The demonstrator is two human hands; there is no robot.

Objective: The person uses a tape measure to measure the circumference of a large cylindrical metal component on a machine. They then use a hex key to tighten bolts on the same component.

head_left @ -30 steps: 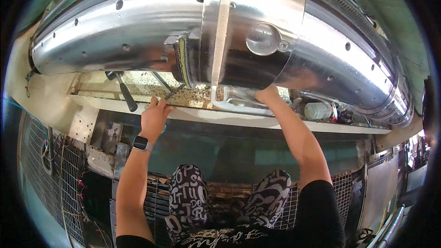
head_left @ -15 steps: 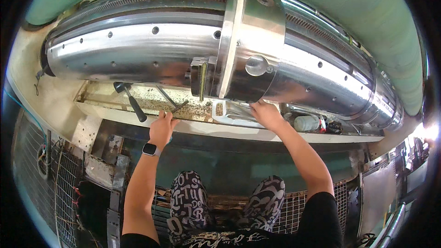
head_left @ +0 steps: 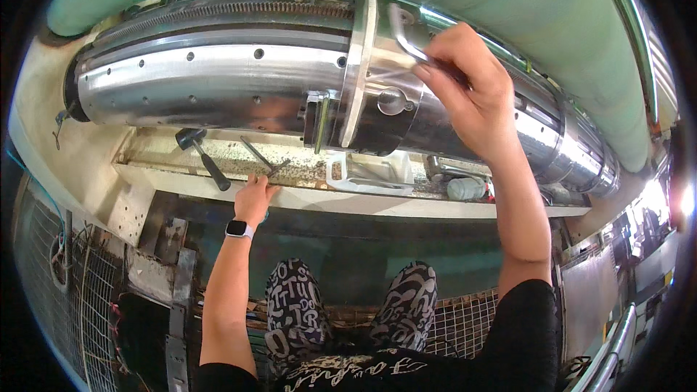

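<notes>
Raised over the large steel cylinder (head_left: 218, 80), my right hand (head_left: 472, 91) is closed around a bright L-shaped hex key (head_left: 401, 35). Its bent end points up beside the steel collar (head_left: 392, 76), blurred by motion; whether it touches the collar I cannot tell. My left hand (head_left: 252, 199) rests at the front edge of the trough (head_left: 305, 199), thumb apart from the fingers. Just beyond its fingertips lies a T-shaped metal tool (head_left: 255, 152). A hammer (head_left: 203, 158) with a black handle leans over the trough's edge further left.
A white plastic tray (head_left: 370, 190) holding metal pieces sits in the trough below the collar. To its right lies a translucent bottle (head_left: 467, 189). A green roller (head_left: 537, 22) spans the far side. Metal grating (head_left: 461, 323) lies near my legs.
My right hand has risen from the white tray to the steel collar with the hex key in it. My left hand stays at the trough's edge. The view has shifted slightly.
</notes>
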